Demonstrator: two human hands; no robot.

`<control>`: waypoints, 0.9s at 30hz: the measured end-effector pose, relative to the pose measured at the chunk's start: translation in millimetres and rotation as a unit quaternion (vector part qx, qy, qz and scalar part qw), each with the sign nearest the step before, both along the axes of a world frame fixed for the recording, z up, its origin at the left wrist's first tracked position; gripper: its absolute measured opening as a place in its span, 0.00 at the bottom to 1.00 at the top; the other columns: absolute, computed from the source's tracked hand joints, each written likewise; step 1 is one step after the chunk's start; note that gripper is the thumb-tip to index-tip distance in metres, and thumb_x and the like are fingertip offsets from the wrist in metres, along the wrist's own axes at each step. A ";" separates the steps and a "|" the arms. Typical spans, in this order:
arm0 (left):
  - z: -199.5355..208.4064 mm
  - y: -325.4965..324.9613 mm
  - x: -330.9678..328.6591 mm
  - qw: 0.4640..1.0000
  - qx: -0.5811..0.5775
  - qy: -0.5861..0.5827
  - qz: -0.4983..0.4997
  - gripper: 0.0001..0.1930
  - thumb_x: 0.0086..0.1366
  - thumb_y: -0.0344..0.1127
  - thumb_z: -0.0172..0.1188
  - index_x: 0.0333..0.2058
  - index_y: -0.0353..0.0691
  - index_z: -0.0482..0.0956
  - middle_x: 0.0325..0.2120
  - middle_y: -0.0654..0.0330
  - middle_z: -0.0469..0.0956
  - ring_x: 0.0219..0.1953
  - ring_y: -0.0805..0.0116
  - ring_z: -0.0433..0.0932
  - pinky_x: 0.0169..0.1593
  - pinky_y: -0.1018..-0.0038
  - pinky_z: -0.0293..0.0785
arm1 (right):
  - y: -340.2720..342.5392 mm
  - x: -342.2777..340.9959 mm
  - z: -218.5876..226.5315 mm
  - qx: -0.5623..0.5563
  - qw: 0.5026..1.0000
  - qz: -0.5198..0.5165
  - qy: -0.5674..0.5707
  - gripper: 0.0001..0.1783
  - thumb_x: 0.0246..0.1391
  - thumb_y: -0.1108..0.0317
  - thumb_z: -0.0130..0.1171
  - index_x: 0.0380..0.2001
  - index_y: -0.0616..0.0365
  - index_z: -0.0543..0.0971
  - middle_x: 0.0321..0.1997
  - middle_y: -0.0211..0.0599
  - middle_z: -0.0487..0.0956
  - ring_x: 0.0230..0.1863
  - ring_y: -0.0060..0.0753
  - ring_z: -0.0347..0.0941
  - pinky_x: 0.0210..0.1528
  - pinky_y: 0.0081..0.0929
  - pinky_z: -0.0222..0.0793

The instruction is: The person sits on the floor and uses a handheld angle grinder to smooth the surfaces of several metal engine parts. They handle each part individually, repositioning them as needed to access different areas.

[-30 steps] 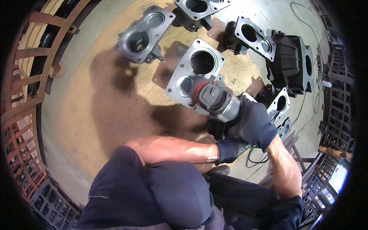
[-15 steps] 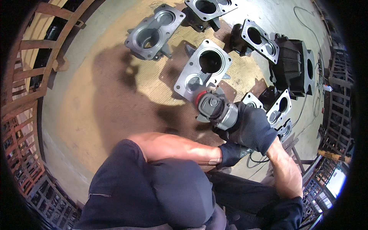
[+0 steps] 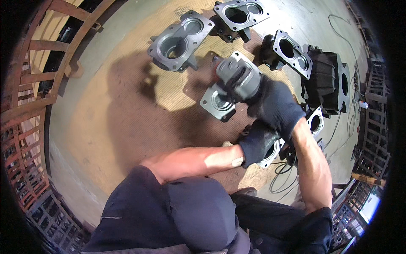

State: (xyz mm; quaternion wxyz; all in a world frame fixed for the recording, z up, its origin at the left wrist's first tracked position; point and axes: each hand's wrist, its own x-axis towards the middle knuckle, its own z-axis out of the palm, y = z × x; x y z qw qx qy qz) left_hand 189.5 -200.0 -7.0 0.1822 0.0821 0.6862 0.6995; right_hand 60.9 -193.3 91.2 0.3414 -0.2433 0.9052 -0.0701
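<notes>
My right hand point(image 3: 279, 106), in a dark glove, is wrapped round the body of a grey angle grinder point(image 3: 245, 84) close to its head. Below it my left hand point(image 3: 259, 143), also gloved, is closed on the rear of the same tool, with its fingers partly hidden. The grinder's head lies over the upper part of a metal casting point(image 3: 218, 103) with a machined flange, covering its larger bore. The smaller round recess and a corner bolt hole stay visible. The grinder's disc is blurred, and I cannot tell whether it touches the flange.
More flanged castings stand around: one at the upper left point(image 3: 173, 46), another at the top point(image 3: 237, 15), one to the right point(image 3: 292, 53). A large dark housing point(image 3: 323, 80) is beyond. Cables point(image 3: 283, 178) lie on the floor. Metal crates point(image 3: 38, 80) line the left side.
Both hands have moved up with the grinder, from the casting's lower end to over its larger bore. The castings appear shifted slightly right and down in view.
</notes>
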 end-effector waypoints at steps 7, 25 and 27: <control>-5.4 17.7 -6.5 0.992 0.002 0.091 0.086 0.16 0.66 0.30 0.54 0.52 0.36 0.77 0.47 0.45 0.78 0.50 0.55 0.77 0.55 0.65 0.72 | 11.8 -5.8 1.0 -0.021 1.000 -0.018 0.007 0.30 0.31 0.65 0.72 0.43 0.62 0.79 0.36 0.53 0.84 0.41 0.55 0.82 0.46 0.37 0.78; 18.2 36.5 59.6 0.980 0.164 -0.111 -0.027 0.17 0.76 0.34 0.51 0.60 0.36 0.72 0.59 0.56 0.73 0.58 0.70 0.70 0.65 0.72 0.65 | 47.5 61.6 13.1 -0.010 0.995 0.094 -0.030 0.30 0.34 0.52 0.75 0.39 0.61 0.81 0.31 0.54 0.83 0.35 0.56 0.82 0.39 0.40 0.78; 16.0 54.0 56.9 0.977 0.172 -0.127 -0.016 0.17 0.76 0.34 0.51 0.59 0.35 0.73 0.58 0.56 0.74 0.58 0.69 0.70 0.64 0.72 0.65 | 54.6 55.9 24.0 0.044 0.996 0.065 -0.034 0.29 0.33 0.55 0.73 0.40 0.60 0.79 0.33 0.54 0.84 0.38 0.58 0.82 0.42 0.43 0.78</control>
